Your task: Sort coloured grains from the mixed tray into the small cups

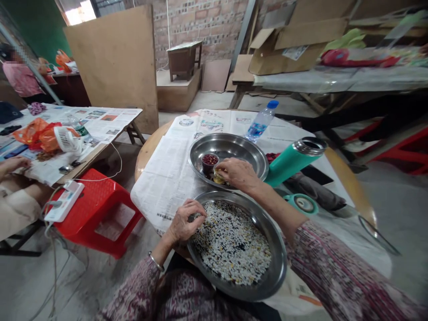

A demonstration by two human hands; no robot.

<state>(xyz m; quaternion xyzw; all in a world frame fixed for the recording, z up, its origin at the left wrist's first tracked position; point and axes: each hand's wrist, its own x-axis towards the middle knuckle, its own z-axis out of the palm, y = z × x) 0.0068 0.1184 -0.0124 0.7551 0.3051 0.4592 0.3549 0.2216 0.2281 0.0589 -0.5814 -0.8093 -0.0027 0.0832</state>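
A round metal tray (279, 267) in front of me holds a loose layer of small white, black and yellow bead-like pieces (234, 243). At its left rim, my left hand (187, 219) has its fingers curled toward the thumb over the pieces; anything pinched there is too small to tell. Behind it, a second metal tray (230, 145) holds a small cup of dark red pieces (209, 161) and a small cup with yellow contents (219, 178). My right hand (239, 171) reaches into this tray, fingertips closed together at the yellow cup; what they hold is hidden.
A green flask (294, 162) without a lid stands right of the trays, beside a turquoise lid-like ring (302, 203). A water bottle (263, 120) stands behind. Newspaper (167, 169) covers the round table. To the left are a red stool (96, 209) with a power strip (65, 201), and another person's hand (15, 165).
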